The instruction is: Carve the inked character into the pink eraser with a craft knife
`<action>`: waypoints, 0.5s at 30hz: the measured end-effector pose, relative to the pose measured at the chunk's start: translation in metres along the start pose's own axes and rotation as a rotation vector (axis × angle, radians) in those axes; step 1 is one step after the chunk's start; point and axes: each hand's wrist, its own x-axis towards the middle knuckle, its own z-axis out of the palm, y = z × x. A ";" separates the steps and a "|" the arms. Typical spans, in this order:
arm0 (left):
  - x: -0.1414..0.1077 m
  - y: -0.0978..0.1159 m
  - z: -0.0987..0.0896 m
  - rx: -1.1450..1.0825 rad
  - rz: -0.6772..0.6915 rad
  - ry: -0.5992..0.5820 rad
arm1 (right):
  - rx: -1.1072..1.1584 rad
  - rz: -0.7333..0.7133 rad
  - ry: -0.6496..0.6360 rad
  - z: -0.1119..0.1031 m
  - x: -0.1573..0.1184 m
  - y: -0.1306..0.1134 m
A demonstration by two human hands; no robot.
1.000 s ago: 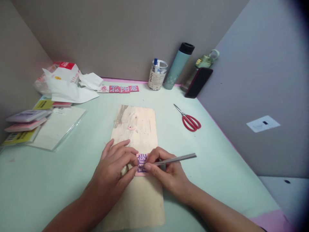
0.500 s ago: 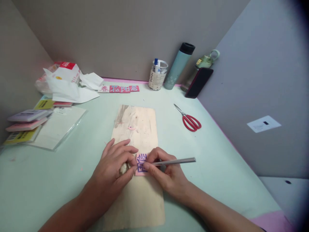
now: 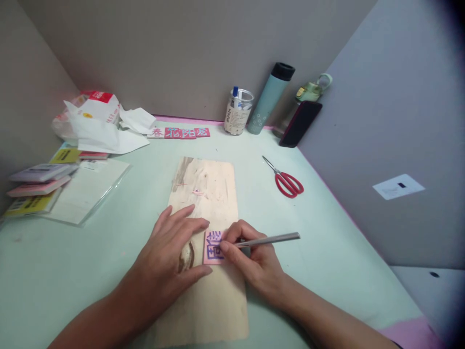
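A small pink rubber block point(image 3: 213, 248) with purple characters marked on it lies on a wooden board point(image 3: 210, 305). My right hand point(image 3: 250, 254) pinches a slim silver-handled craft knife point(image 3: 278, 239) at the block's right edge; the fingers hide its tip. The handle points to the right. To the left of the block, my left hand point(image 3: 174, 247) is open, fingers spread and curved over the board. Its thumb tip is at the block's lower left corner; whether it touches I cannot tell. A dark knot in the wood shows between thumb and forefinger.
Red-handled scissors point(image 3: 286, 182) lie right of the board. Behind stand a can of pens point(image 3: 238, 114), a teal flask point(image 3: 271, 99) and a leaning phone point(image 3: 301, 123). Several carved blocks point(image 3: 187, 133) line the back. Paper bags point(image 3: 96, 123) and packets point(image 3: 43, 184) sit left.
My left hand has let go of the block's left edge and its thumb and fingers have spread apart. My right hand with the craft knife has shifted slightly to the right.
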 end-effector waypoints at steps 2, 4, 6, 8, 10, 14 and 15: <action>0.000 0.000 0.002 0.013 0.008 -0.023 | -0.004 -0.012 0.003 0.000 0.000 0.000; 0.001 0.000 0.003 0.022 0.012 -0.026 | -0.007 -0.013 0.006 0.000 0.000 0.000; 0.002 0.000 0.004 0.028 0.015 -0.023 | -0.010 -0.015 0.009 0.000 0.000 0.000; 0.002 0.000 0.004 0.028 0.019 -0.022 | -0.015 -0.017 0.012 0.000 0.000 0.001; 0.001 0.000 0.004 0.027 0.022 -0.015 | -0.023 -0.019 0.015 0.000 0.000 0.001; 0.000 0.001 0.004 0.026 0.022 0.000 | -0.028 -0.017 0.015 0.001 -0.001 0.002; -0.001 0.001 0.004 0.027 0.025 0.002 | -0.029 -0.018 0.013 0.001 0.000 0.002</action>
